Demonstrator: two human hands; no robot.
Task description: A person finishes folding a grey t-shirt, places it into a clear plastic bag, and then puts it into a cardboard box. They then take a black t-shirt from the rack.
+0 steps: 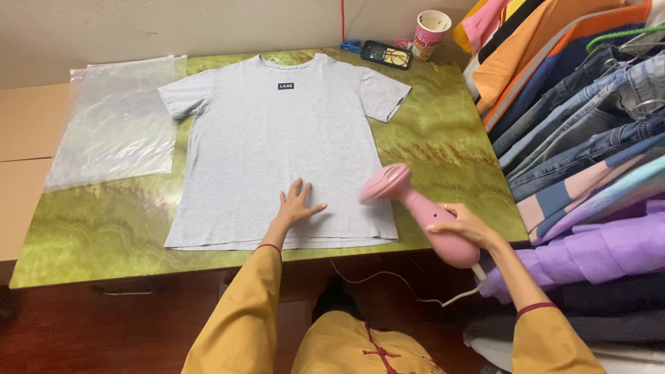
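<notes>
A light grey T-shirt with a small dark chest label lies flat, front up, on a green marbled table. My left hand rests palm down with fingers spread on the shirt's lower part, near the hem. My right hand grips the handle of a pink handheld garment steamer. The steamer's head hovers at the shirt's lower right edge, and its white cord trails down below the table.
A clear plastic bag lies at the table's left. A paper cup, a dark phone-like device and a small blue item sit at the back. Hanging jeans and colourful clothes crowd the right side.
</notes>
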